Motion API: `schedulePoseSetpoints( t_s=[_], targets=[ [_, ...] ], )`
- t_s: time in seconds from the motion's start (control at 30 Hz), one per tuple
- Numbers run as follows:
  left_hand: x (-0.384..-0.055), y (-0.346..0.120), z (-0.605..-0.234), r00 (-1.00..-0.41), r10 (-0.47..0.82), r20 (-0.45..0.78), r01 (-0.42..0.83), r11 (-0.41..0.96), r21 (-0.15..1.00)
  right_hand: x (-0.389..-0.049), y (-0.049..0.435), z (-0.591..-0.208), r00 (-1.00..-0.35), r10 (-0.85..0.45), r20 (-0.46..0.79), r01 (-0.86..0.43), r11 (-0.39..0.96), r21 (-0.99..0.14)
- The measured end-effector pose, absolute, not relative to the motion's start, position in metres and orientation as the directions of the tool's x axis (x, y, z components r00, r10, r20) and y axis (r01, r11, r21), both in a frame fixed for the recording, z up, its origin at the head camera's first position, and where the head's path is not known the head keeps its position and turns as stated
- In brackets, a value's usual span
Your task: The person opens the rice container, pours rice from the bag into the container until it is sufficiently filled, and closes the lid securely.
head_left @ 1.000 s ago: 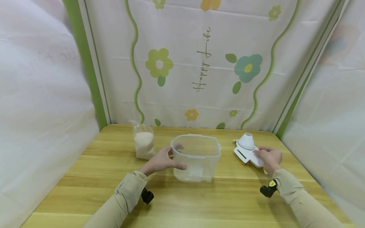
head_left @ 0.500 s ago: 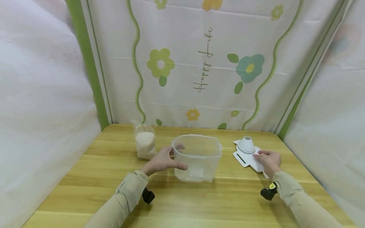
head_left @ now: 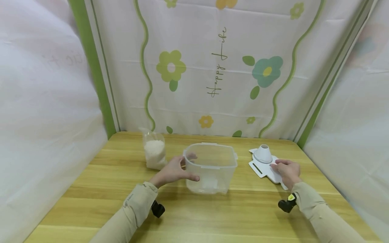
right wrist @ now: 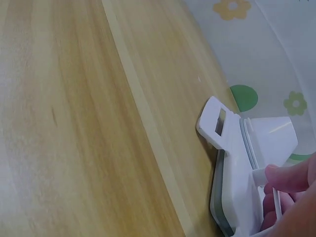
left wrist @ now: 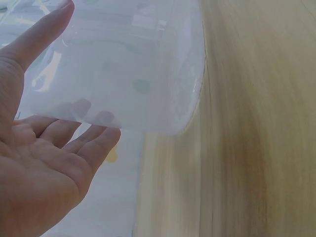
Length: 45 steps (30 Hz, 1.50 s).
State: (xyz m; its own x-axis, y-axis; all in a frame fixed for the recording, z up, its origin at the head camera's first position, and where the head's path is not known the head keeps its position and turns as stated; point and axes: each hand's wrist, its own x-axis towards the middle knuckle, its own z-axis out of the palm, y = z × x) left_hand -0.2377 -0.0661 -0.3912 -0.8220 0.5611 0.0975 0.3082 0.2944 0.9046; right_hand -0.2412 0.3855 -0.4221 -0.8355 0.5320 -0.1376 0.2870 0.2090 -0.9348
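Observation:
A clear plastic container [head_left: 212, 180] stands upright on the table, its top uncovered. My left hand [head_left: 174, 172] grips its left end, thumb on the near wall and fingers round the far side. In the left wrist view, fingertips show through the cloudy wall [left wrist: 133, 74]. On the right lies a white lid [head_left: 267, 170] with a cone-shaped spout [head_left: 263, 154] and slotted side flaps. My right hand [head_left: 288, 171] pinches a raised white part of this lid, seen closer in the right wrist view, where the thumb [right wrist: 291, 177] presses against it and the lower fingers are partly hidden.
Left of the container, a clear bag of white grains [head_left: 155, 153] stands close behind my left hand. The wooden table [head_left: 194, 216] ends at a flower-printed cloth [head_left: 194, 84], with white cloth walls on both sides.
The lid has tipped down flatter onto the table, its spout sinking slightly, while my right hand keeps its pinch. My left hand and the container have stayed put.

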Motion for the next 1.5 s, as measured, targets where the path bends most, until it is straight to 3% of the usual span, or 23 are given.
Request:
schedulePoseSetpoints(
  t_s=[0.67,1.0,1.33,1.5],
  targets=[
    [-0.239,-0.066,-0.393,-0.822,0.561,0.102,0.312,0.293,0.904,-0.239,0.382,-0.421,-0.822,0.558,-0.111,0.317,0.286,-0.904],
    [-0.24,-0.066,-0.391,-0.819,0.565,0.1,0.304,0.28,0.911,-0.238,0.381,-0.422,-0.848,0.53,-0.022,0.26,0.378,-0.889],
    [-0.241,-0.069,-0.39,-0.812,0.573,0.111,0.313,0.267,0.911,-0.232,0.366,-0.399,-0.875,0.434,0.213,0.09,0.58,-0.81],
    [-0.24,-0.067,-0.391,-0.816,0.568,0.106,0.308,0.272,0.912,-0.223,0.353,-0.382,-0.928,0.241,0.283,-0.124,0.517,-0.847]
  ],
)
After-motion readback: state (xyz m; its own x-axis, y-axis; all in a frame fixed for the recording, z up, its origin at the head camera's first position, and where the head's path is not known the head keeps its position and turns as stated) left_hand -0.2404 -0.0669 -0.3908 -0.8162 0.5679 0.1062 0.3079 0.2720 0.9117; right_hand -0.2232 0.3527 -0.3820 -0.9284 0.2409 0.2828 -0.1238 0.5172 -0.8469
